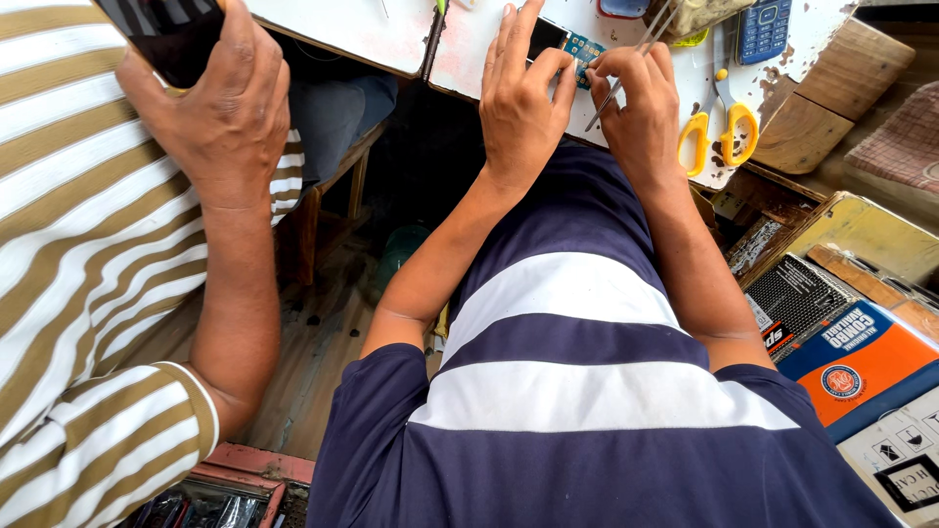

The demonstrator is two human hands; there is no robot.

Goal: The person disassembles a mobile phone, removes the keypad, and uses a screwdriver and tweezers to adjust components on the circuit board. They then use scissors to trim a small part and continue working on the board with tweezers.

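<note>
**Blue circuit board: held at the worktop edge, tweezer work in progress**

Blue circuit board [584, 49], small, flat, with pale contact pads: lies at the near edge of the white, chipped worktop [469, 54], partly hidden by fingers. It serves as the landmark for all entries below.

Left hand [521, 103]: just left of the board, fingers curled, fingertips pressing on the board and on a dark flat piece beside it; closed in a steadying pinch.

Right hand [641, 98]: just right of the board, closed around thin metal tweezers [626, 68], whose tips slant down toward the board.

Step in hand, by judgement: fine picking or placing on the board. Any following move would call for a steady tip and an unmoved board; the exact contact point is hidden.

Yellow-handled scissors [719, 122]: right of the board, flat on the worktop, close to the right wrist.

Blue keypad phone [763, 29]: right of the board and farther back.

Another person's hand [220, 98], from a brown-and-white striped sleeve: well left of the board, gripping a dark phone [161, 34]; clear of the work.

Orange-and-blue cardboard box [856, 362]: well right of the board, lower down.
</note>
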